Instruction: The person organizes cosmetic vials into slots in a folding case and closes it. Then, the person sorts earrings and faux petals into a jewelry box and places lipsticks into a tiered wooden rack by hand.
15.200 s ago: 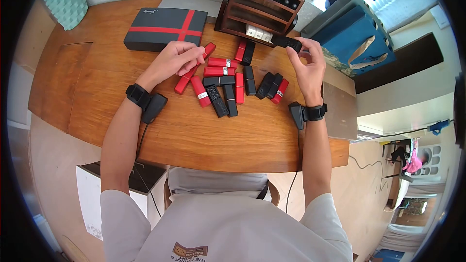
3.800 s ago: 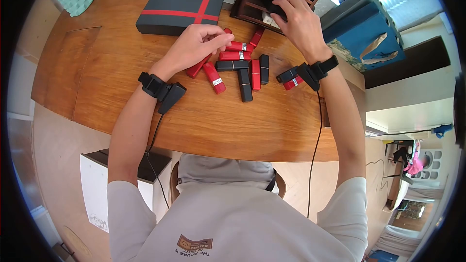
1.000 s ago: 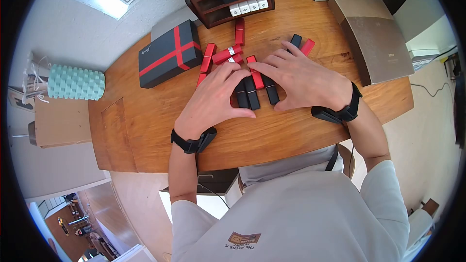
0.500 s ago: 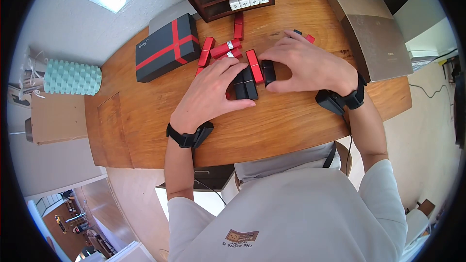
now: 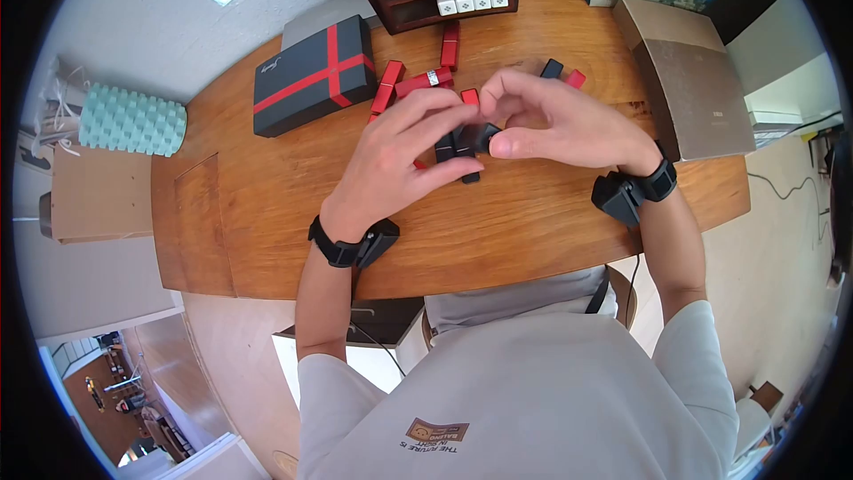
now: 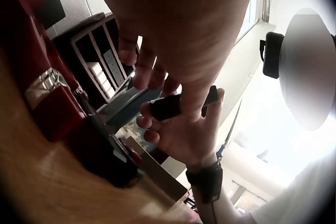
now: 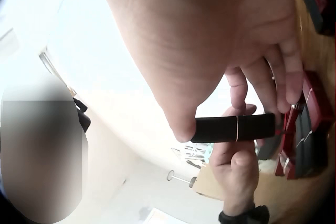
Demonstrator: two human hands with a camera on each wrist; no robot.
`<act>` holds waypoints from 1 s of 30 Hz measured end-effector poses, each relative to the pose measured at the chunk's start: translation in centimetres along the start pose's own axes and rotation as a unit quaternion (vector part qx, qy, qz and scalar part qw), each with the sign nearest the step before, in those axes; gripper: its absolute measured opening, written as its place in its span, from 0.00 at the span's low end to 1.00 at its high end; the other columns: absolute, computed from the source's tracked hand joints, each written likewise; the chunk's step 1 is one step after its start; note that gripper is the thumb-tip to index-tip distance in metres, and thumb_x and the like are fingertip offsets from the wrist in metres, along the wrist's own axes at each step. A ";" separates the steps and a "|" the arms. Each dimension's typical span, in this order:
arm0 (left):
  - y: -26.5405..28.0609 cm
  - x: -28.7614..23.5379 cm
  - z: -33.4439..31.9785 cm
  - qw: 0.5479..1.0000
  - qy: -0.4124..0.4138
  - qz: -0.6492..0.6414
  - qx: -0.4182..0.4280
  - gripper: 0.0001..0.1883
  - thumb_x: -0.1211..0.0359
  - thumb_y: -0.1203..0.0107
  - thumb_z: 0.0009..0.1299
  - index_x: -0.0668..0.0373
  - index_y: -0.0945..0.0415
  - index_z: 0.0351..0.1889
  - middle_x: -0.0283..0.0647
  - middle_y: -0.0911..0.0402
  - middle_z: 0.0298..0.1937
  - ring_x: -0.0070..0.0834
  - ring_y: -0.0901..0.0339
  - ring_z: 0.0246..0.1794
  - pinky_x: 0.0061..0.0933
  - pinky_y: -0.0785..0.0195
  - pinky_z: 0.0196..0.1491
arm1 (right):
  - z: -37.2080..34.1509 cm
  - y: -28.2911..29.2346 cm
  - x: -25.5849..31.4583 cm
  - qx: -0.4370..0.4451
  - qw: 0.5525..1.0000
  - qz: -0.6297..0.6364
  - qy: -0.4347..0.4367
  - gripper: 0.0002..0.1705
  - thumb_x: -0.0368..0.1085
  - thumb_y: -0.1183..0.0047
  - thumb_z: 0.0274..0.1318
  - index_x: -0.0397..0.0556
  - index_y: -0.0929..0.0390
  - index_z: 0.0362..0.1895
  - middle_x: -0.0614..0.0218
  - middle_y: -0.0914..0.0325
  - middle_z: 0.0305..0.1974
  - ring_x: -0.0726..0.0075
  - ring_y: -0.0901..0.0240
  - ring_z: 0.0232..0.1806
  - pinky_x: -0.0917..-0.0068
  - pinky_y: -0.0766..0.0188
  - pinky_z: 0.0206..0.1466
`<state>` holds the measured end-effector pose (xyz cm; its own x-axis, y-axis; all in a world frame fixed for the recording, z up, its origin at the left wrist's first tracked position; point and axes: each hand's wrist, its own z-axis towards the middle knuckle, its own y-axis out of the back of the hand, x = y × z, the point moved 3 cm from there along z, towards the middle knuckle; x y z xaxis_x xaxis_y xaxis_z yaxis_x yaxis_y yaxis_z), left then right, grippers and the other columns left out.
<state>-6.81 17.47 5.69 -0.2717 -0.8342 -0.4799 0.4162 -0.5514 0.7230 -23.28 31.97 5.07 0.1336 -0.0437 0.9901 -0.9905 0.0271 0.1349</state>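
My right hand [image 5: 569,124] pinches a black lipstick tube [image 7: 215,129] with a thin gold band, thumb at one end and fingers at the other, as the right wrist view shows. Close beside it is my left hand [image 5: 386,156], its thumb stretched out and fingers slightly bent; in the left wrist view its thumb overlaps the tube. Below the hands lie black tubes [image 5: 471,176] on the table, partly covered by the left fingers. Red lipstick tubes [image 5: 388,84] are scattered just beyond. A black tube [image 5: 553,68] and a red tube [image 5: 576,79] lie past the right hand.
A brown wooden rack [image 5: 382,4] stands at the back, with white square-ended pieces [image 5: 473,2] in its lowest tier and black ones in the tier above. A black gift box [image 5: 302,89] with red ribbon lies left, a brown carton [image 5: 684,89] right.
My right hand has picked a black lipstick tube off the table and raised it toward the left hand. Compared with earliest, fewer black tubes lie on the table and black pieces fill a rack tier.
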 end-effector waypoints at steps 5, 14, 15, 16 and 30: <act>-0.6 0.4 -0.6 0.997 0.034 -0.072 -0.001 0.21 0.64 0.23 0.61 0.64 0.17 0.48 0.41 0.19 0.47 0.37 0.19 0.44 0.33 0.22 0.47 | 0.4 0.0 -0.9 0.005 0.999 0.039 -0.014 0.24 0.55 0.43 0.74 0.45 0.22 0.48 0.68 0.18 0.43 0.70 0.22 0.43 0.72 0.25 0.51; -0.3 1.7 -0.8 0.994 0.097 -0.031 -0.036 0.18 0.68 0.23 0.61 0.63 0.18 0.44 0.38 0.19 0.39 0.29 0.24 0.33 0.28 0.27 0.37 | 0.7 -0.2 1.1 -0.141 0.949 -0.210 0.188 0.19 0.36 0.29 0.58 0.47 0.15 0.53 0.67 0.16 0.40 0.75 0.21 0.36 0.77 0.24 0.37; -0.4 1.8 -0.9 0.995 0.097 -0.011 -0.034 0.18 0.70 0.23 0.60 0.63 0.19 0.45 0.37 0.21 0.38 0.26 0.28 0.31 0.26 0.30 0.34 | 0.6 -0.4 1.0 -0.164 0.931 -0.246 0.215 0.20 0.31 0.27 0.54 0.46 0.13 0.52 0.67 0.16 0.41 0.75 0.22 0.35 0.79 0.24 0.36; -0.3 1.8 -0.9 0.995 0.094 -0.014 -0.040 0.18 0.70 0.23 0.60 0.63 0.19 0.45 0.37 0.21 0.38 0.26 0.28 0.31 0.26 0.30 0.34 | 0.7 -0.5 1.1 -0.174 0.933 -0.231 0.215 0.18 0.30 0.27 0.54 0.45 0.12 0.50 0.66 0.15 0.42 0.74 0.21 0.36 0.78 0.23 0.36; 1.2 4.0 -1.5 0.976 0.143 -0.101 -0.128 0.13 0.72 0.31 0.69 0.62 0.18 0.49 0.36 0.21 0.44 0.20 0.27 0.31 0.23 0.30 0.35 | 1.7 4.1 4.9 -0.381 0.798 -0.380 0.272 0.17 0.29 0.28 0.55 0.45 0.13 0.51 0.63 0.14 0.48 0.71 0.17 0.39 0.77 0.19 0.36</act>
<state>-6.09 13.52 3.89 -0.1319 -0.6540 -0.7449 0.5919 -0.6547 0.4701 -26.75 30.14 10.44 0.8854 0.0971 0.4546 -0.3371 0.8076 0.4839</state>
